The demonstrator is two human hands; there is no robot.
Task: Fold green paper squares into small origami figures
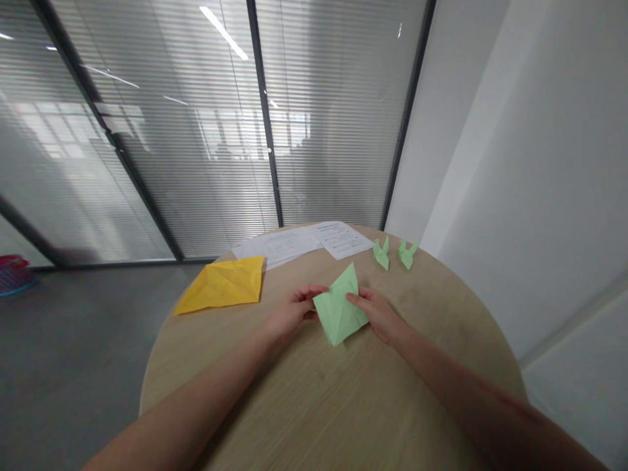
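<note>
On a round table (pixel 318 405), a creased green paper (pixel 338 317) between two hands

At the far left, a pink and blue basket (pixel 14 276) stands on the grey floor (pixel 88 347), cut off by the edge of the view. Beside it and across the back runs a glass partition (pixel 210 176) with horizontal blinds and dark frame bars. On the left part of the table lies a yellow paper (pixel 230 284), creased, one corner pointing toward the table's edge. Just beyond it, white printed sheets (pixel 346 239) overlap one another near the far rim. Next comes the left hand (pixel 297 306), its fingers curled at the left side of the green paper; whether they pinch it or merely meet it, I cannot tell. The green paper is held tilted above the middle of the table, with one point upward and another downward, fold lines crossing its face. At its right side the right hand (pixel 380 314) is clamped on it, thumb pressed flat on the front, other fingers behind. Beyond that hand, two small green folded figures stand near each other, the left one (pixel 381 254) and the right one (pixel 407 254), both with raised points. A pale wall (pixel 540 170) closes the right side.
</note>
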